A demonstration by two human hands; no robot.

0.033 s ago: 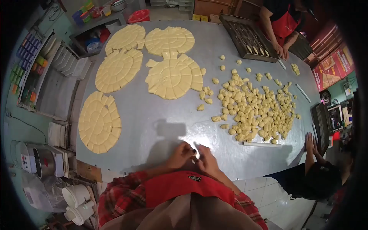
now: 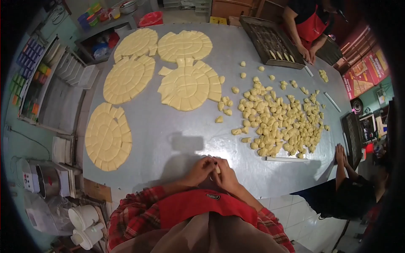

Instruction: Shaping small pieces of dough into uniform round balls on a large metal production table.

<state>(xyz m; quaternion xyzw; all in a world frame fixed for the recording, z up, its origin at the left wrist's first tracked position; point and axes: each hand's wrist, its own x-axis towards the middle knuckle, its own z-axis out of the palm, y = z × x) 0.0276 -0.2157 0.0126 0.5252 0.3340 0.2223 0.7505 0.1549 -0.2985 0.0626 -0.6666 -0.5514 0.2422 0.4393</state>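
Grey worktable [image 2: 177,139] holds scored dough rounds. Left hand [image 2: 201,170] and right hand [image 2: 225,175] together clasp a small dough piece [image 2: 217,168] at the near edge; it could slip off.

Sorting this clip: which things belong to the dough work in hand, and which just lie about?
In use: left hand and right hand, closed together around a dough piece; dough pile; scored dough rounds; baking tray.
Lying about: white rod; cups; red bowl.
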